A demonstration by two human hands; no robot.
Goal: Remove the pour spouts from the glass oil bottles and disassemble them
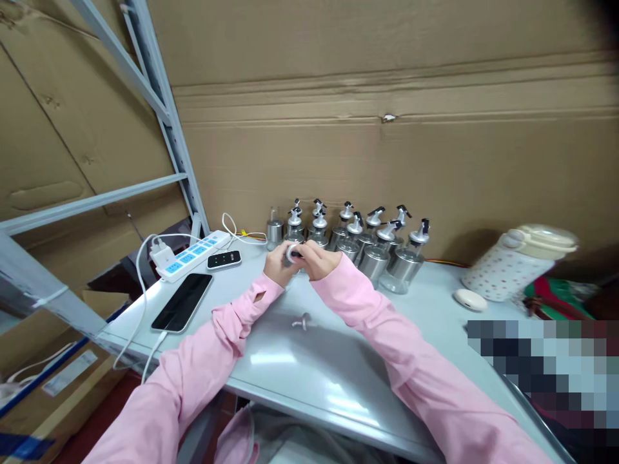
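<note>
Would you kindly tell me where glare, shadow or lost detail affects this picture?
Head view: white glare streaks the glossy, flat grey tabletop near its front edge; head view: shadow darkens the brown cardboard wall beside the white, spotted cylindrical flask; head view: coarse pixel blocks hide part of the lower right, and the top-right corner is dark.

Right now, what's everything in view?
table: one, pale grey, centre
spouted bottles: about ten, clear-silver, back
spoutless bottle: one, clear-silver, leftmost
held part: one, white-black, above table
loose piece: one, greyish, mid-table
power strip: one, white-blue, left
phone: one, black, left
small device: one, black-white, beside strip
cables: several, white, left
flask: one, spotted white, right
oval case: one, white, before flask
metal frame: one, grey, left
cardboard: several sheets, brown, behind
right edge: partly pixelated, cannot tell
sleeves: two, pink, foreground
hands: two, bare, on held part
</note>
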